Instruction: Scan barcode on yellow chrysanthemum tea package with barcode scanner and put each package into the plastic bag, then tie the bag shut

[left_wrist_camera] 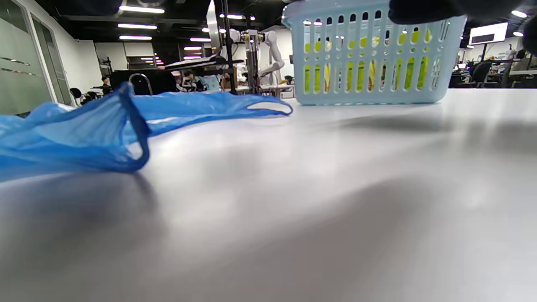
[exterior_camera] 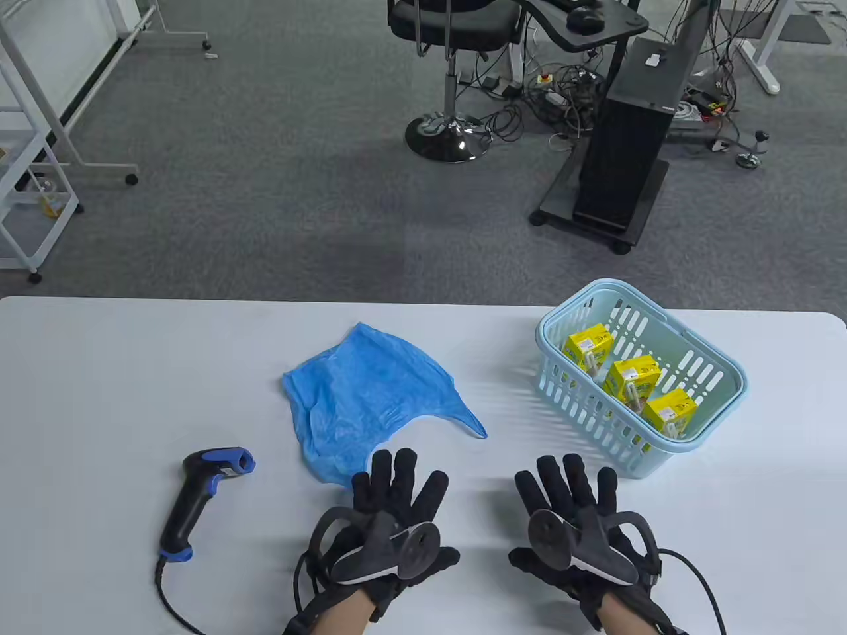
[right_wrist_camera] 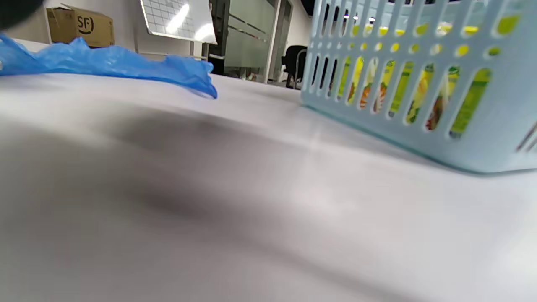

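Note:
Three yellow tea packages (exterior_camera: 633, 381) lie in a light blue basket (exterior_camera: 570, 397) at the right of the table; their yellow shows through the basket slots (left_wrist_camera: 356, 75) (right_wrist_camera: 398, 88). A crumpled blue plastic bag (exterior_camera: 360, 397) (left_wrist_camera: 84, 126) (right_wrist_camera: 105, 63) lies flat in the middle. The black and blue barcode scanner (exterior_camera: 198, 496) rests on the table at the left, cable trailing toward the front edge. My left hand (exterior_camera: 397, 493) lies flat with spread fingers just below the bag. Flat beside the basket, my right hand (exterior_camera: 572, 493) holds nothing.
The white table (exterior_camera: 99, 397) ends at a far edge, with grey carpet beyond. An office chair (exterior_camera: 450, 79), a black computer tower on a stand (exterior_camera: 622, 159) and floor cables stand behind. A white rack (exterior_camera: 33, 165) is at the far left.

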